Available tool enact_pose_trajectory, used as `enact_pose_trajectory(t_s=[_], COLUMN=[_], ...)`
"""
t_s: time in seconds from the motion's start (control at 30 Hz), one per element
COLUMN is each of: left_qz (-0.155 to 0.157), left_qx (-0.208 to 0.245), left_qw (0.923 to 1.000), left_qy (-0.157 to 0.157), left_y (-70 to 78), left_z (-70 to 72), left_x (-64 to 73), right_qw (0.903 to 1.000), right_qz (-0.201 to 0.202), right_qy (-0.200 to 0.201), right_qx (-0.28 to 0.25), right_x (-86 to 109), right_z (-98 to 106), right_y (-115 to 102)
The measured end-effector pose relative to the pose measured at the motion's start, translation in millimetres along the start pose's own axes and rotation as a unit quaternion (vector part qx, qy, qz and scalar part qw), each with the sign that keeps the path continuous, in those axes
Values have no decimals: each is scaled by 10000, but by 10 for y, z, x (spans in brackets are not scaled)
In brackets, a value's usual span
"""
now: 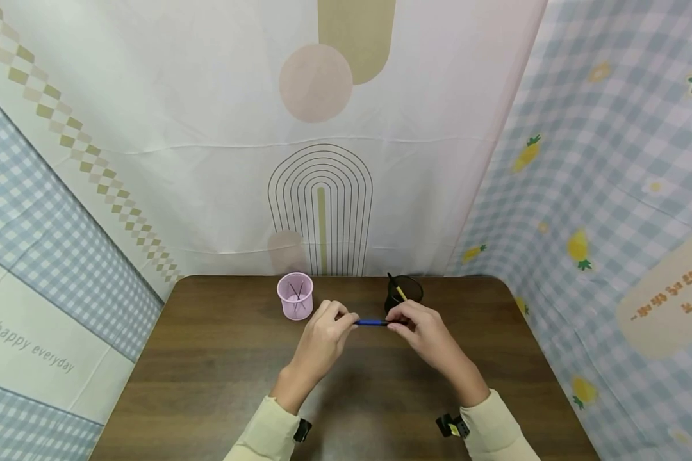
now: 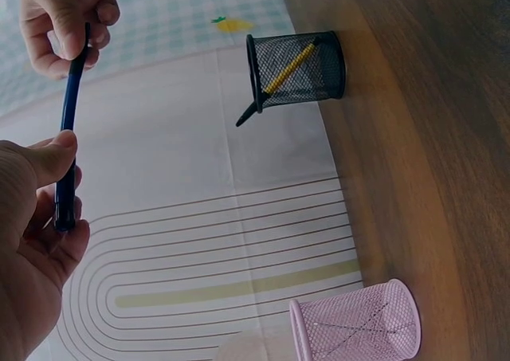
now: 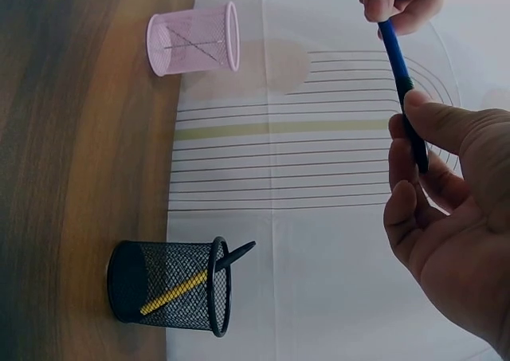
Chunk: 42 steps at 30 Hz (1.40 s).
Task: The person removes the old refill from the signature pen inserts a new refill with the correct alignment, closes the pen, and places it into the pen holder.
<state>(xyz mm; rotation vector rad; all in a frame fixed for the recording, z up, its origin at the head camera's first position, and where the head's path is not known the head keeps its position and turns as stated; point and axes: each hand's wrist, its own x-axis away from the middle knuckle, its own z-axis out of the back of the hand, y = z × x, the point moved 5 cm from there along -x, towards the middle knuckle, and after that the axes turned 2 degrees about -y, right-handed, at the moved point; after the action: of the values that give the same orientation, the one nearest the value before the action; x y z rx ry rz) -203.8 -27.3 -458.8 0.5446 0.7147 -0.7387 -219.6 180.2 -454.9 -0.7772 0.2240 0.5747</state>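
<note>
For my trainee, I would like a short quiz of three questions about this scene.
1. True or false: the left hand and the right hand both hold the blue pen.
2. Choose: where is the yellow-and-black pen? A, on the table; B, in the black holder.
3. Fill in: in the head view, the pink holder stands to the ___ of the black one.
Key: 1. True; 2. B; 3. Left.
</note>
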Motion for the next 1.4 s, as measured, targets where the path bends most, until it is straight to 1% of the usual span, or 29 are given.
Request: enact_pose_trajectory(t_s=[0.23, 0.43, 0.6, 0.77, 0.9, 1.07, 1.17, 1.27, 1.4], left_qz=[232, 275, 312, 318, 242, 83, 4, -33, -41], left_qx=[69, 145, 200, 221, 172, 63, 24, 23, 42], left_qw=[9993, 9990, 9989, 9990, 9994, 9999, 10000, 9999, 9999], left_qy=[-287, -324, -288, -237, -193, -46, 46, 97, 109], left_y=[-8, -11, -11, -3, 5, 10, 17, 21, 25], left_z=[2, 6, 1, 12, 28, 42, 47, 49, 53], left_x=[0, -3, -3, -9, -17, -20, -21, -19, -20], right_qw=[9995, 9975, 9970, 9976, 9988, 9997, 9991, 9988, 9990], right_qz=[253, 549, 599, 500, 291, -88, -226, -226, -126], right_qy=[160, 332, 399, 359, 271, -31, -209, -283, -249], right_qx=[140, 305, 300, 313, 280, 246, 281, 329, 342], right_x=[3, 17, 14, 9, 8, -4, -9, -15, -19], right_z=[-2, -5, 0, 17, 44, 68, 68, 67, 72], right_y=[-21, -22, -31, -47, -33, -19, -7, -9, -28])
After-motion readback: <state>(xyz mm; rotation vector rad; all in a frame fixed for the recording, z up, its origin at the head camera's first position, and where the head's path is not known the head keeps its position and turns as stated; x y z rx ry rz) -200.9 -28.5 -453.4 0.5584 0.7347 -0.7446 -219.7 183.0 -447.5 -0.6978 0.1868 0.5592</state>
